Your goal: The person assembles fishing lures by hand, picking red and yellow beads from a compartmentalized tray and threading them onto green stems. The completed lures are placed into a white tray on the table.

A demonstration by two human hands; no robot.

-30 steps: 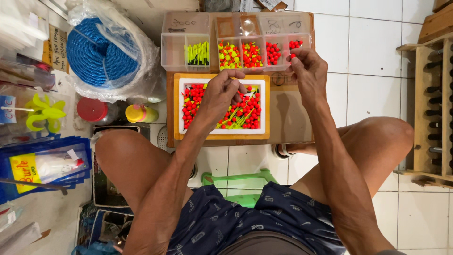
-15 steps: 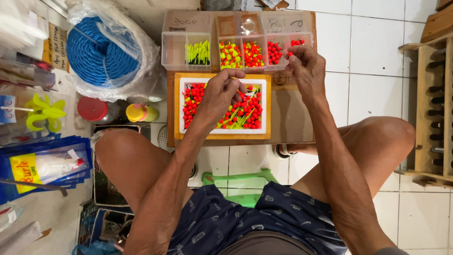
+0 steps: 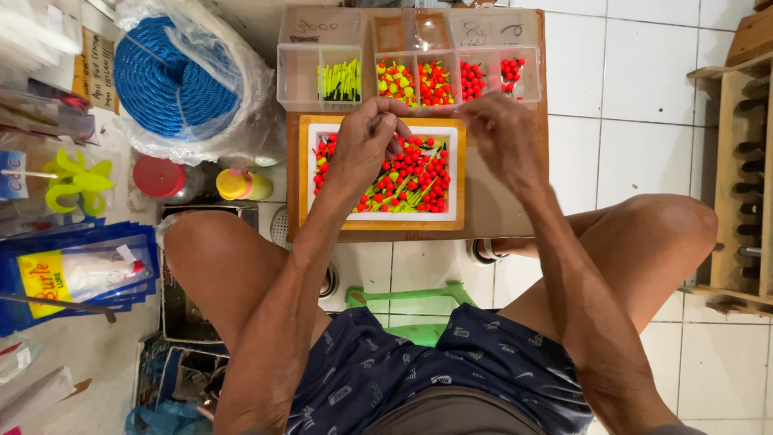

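Both hands are hovering over a white tray (image 3: 385, 216) of red and yellow floats (image 3: 419, 173): the left hand (image 3: 366, 145) curling, pinching something unclear, the right hand (image 3: 503, 133) loosely closed; sorted box (image 3: 306, 76) at twelve o'clock partly filled, many floats remaining

Single head-worn camera looks steeply down, close above the tray (image 3: 301, 173) and knees.

Left hand (image 3: 366, 141) hides part of the tray (image 3: 378, 217); its grip perhaps holds something.
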